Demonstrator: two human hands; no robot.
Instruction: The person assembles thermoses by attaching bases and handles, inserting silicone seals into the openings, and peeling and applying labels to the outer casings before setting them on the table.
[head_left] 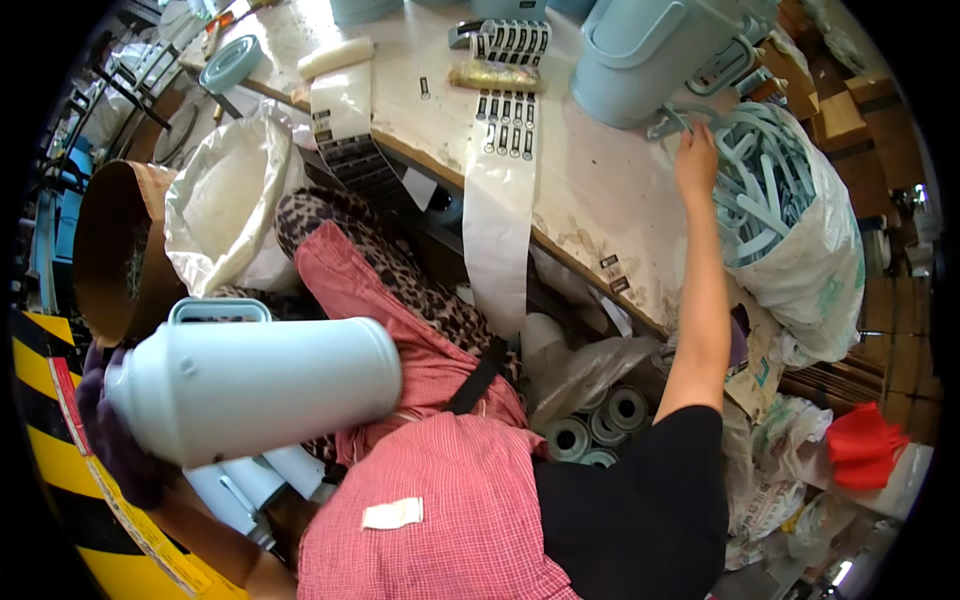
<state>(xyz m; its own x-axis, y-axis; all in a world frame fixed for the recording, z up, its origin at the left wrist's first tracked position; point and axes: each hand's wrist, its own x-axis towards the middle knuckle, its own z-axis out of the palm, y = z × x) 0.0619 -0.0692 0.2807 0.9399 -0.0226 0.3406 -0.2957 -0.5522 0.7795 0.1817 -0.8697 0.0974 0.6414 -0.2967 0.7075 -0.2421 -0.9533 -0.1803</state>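
A light blue thermos jug (pixel 275 385) lies sideways across my lap, its loop handle on the upper side. My left hand (pixel 105 425), in a dark purple glove, grips the jug's narrow end at the left; part of the hand is hidden behind it. My right arm reaches far out over the table's right end. There my bare right hand (pixel 697 155) is closed on a light blue plastic handle (pixel 672 122). Beside it stands a white sack (pixel 815 270) heaped with loose light blue handles (pixel 762 180).
More light blue jugs (pixel 635 60) stand on the worn table (pixel 600 180). Sticker strips (pixel 500 200) hang over its front edge. A lined bag (pixel 235 190) and a brown drum (pixel 110 250) are at left, above a yellow-black striped barrier (pixel 45 440). Round parts (pixel 600 420) lie below the table.
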